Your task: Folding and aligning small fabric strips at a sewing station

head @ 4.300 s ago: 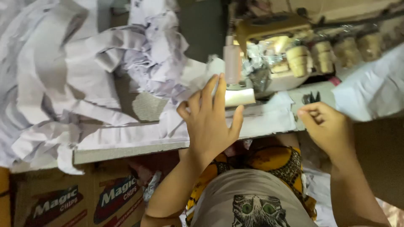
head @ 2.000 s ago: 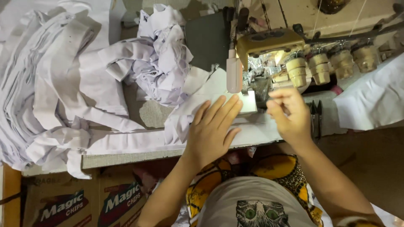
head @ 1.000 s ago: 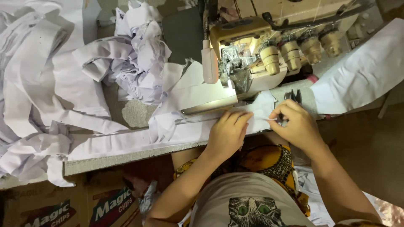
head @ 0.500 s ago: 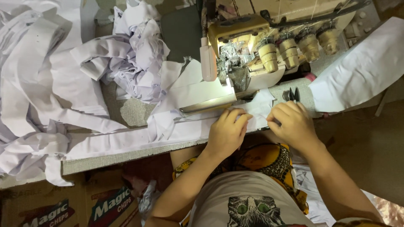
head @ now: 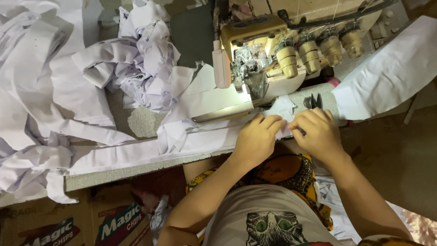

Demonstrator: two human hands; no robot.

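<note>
Left hand (head: 256, 139): curled, fingers pinching the near end of the white fabric strip (head: 136, 152) at the table (head: 136, 169) edge.
Right hand (head: 318, 132): closed on the same end, just beside the left; a dark tip shows under it, too hidden to identify.
Fabric strip: runs left along the table front, below the overlock machine (head: 264, 59).
Handling: light, limp, likely frays; judged best pinched flat near the edge with both hands.
Nearby: black snips (head: 313, 101); 4 thread cones (head: 318, 51); heap of white offcuts (head: 59, 91).
</note>
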